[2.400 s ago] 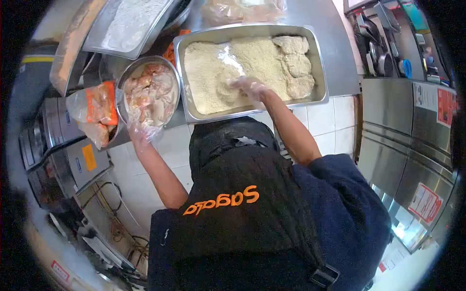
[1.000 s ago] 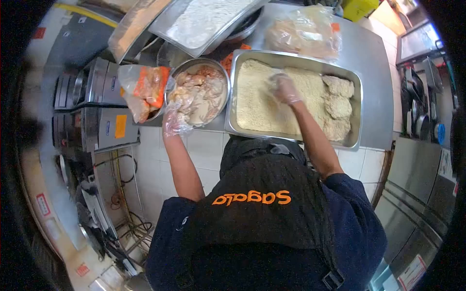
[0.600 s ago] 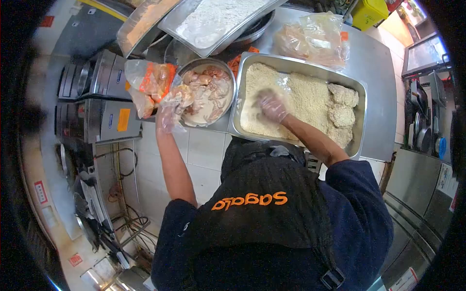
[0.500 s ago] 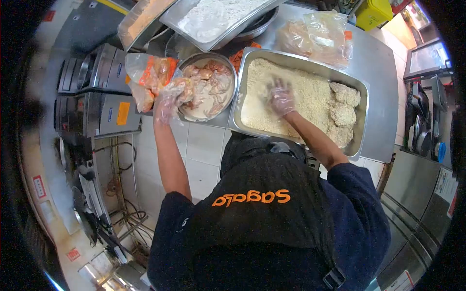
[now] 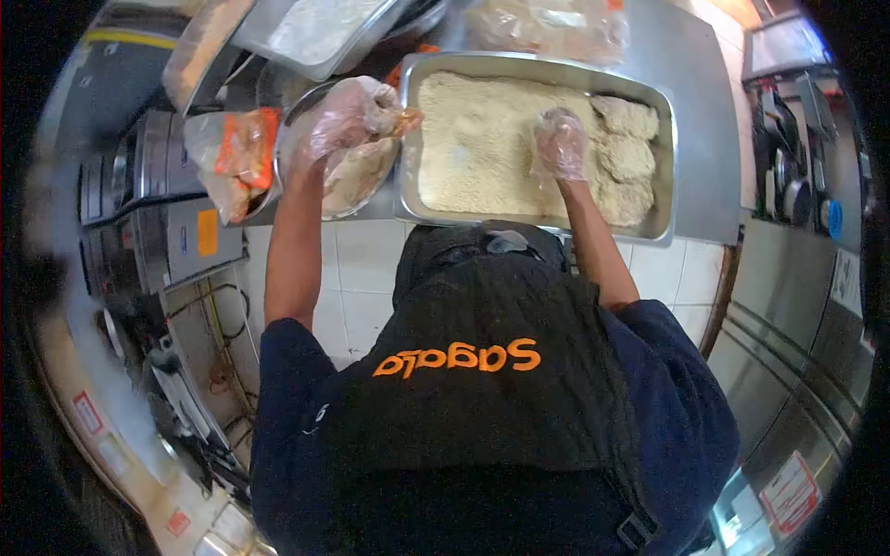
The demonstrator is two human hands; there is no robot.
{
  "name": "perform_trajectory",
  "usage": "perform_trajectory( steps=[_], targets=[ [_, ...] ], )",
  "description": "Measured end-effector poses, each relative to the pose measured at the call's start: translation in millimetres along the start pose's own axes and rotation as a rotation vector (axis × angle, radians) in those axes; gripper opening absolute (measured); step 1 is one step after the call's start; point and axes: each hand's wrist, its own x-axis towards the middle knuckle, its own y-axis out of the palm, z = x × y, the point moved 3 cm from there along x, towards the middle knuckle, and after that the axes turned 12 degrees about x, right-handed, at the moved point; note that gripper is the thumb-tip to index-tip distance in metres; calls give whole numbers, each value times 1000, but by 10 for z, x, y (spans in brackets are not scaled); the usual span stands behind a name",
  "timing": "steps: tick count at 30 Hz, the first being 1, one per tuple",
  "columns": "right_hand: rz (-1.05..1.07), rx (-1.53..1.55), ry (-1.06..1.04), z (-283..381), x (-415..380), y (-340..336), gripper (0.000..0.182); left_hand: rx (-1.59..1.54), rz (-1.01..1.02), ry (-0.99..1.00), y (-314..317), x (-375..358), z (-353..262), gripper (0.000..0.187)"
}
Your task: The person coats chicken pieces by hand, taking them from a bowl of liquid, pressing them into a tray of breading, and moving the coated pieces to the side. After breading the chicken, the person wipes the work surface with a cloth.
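Observation:
My left hand (image 5: pixel 348 120), in a clear plastic glove, is closed around a piece of wet, battered chicken (image 5: pixel 405 122). It is above the right side of a round metal bowl of pale batter (image 5: pixel 357 176), close to the steel tray's left rim. My right hand (image 5: pixel 559 148), also gloved, is low over the crumbs (image 5: pixel 473 139) in the large steel tray (image 5: pixel 405 153). Its fingers look curled together, and what they hold, if anything, is hidden. Several crumb-coated pieces (image 5: pixel 630 157) lie along the tray's right side, just beside that hand.
Left of the bowl is a plastic bag with orange print (image 5: pixel 246 153). A metal pan of white flour (image 5: pixel 320 37) stands behind the bowl. Another clear bag (image 5: pixel 547 28) lies behind the tray on the steel counter (image 5: pixel 695 120). Kitchen equipment (image 5: pixel 139 176) is at the left.
My left hand has lifted a battered piece from the bowl and moved right toward the tray. My right hand has moved right across the crumbs, its spread fingers now curled. The view has shifted.

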Motion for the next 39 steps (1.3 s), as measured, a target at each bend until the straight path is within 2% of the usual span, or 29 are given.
perform_trajectory(
  steps=[1, 3, 6, 7, 8, 9, 11, 13, 15, 17, 19, 20, 21, 22, 23, 25, 27, 28, 31, 32, 33, 34, 36, 38, 39],
  targets=[
    [-34, 6, -7, 1, -2, -32, 21, 1, 11, 17, 106, 189, 15, 19],
    [-49, 90, 54, 37, 1, -115, 20, 148, -193, 455, 290, 416, -76, 16],
    [-85, 56, 114, 4, -14, -120, 19, 349, -174, 402, 550, 554, -449, 14],
    [-74, -6, 114, -17, -29, -96, 19, 152, -212, 444, 820, 785, -122, 13],
    [-64, -70, 118, -46, -25, -75, 19, 150, -208, 592, 906, 809, -128, 15],
    [-98, -82, 126, -80, -2, -76, 19, 45, -101, 394, 840, 529, -423, 19],
    [-9, 20, 123, -118, 10, -30, 18, 11, -45, 420, 832, 368, -532, 20],
    [3, 11, 156, -133, 76, 51, 17, 248, -238, 337, 803, 314, -291, 19],
    [1, 18, 3, -156, 234, 161, 15, 167, -279, 311, 688, 246, -85, 19],
    [51, -60, -177, -626, 205, 586, 13, 77, -326, 271, 570, 77, 28, 19],
    [105, 831, 186, -687, 287, 685, 16, -87, -416, 108, 356, -149, 54, 21],
    [119, 831, 185, -650, 285, 639, 16, 101, -541, 159, 308, -185, 368, 22],
    [345, 267, 188, -503, 303, 533, 16, 293, -661, 207, 295, -230, 802, 23],
    [541, -307, 171, -432, 315, 482, 17, 289, -668, 195, 279, -319, 1168, 23],
    [471, -284, 78, -698, 59, 562, 20, 392, -525, -48, 308, -408, 1558, 20],
    [809, -169, 370, -525, -86, 227, 30, 463, -371, -312, 474, -537, 2010, 18],
    [1060, 110, 692, -124, -159, -107, 43, 393, -315, -391, 617, -698, 2278, 36],
    [1131, 244, 817, 103, -180, -214, 49, 660, -194, -503, 676, -694, 2354, 44],
    [1229, 445, 1025, 635, -213, -232, 68, 562, -77, -561, 900, -541, 2735, 50],
    [1245, 458, 1009, 633, -285, -100, 70, 553, -159, -474, 978, -512, 2821, 54],
    [1261, 472, 992, 632, -355, 32, 71, 544, -153, -480, 992, -527, 2773, 54],
    [1277, 509, 951, 690, -361, 145, 75, 500, -164, -432, 967, -504, 2658, 46],
    [1281, 532, 962, 844, -353, 341, 75, 458, -173, -391, 946, -452, 2454, 39],
    [1278, 561, 968, 1142, -271, 486, 75, 592, 18, -433, 936, -304, 2434, 42],
    [1235, 681, 1099, 1336, -196, 495, 72, 593, 19, -431, 910, -250, 2499, 42]
  ],
)
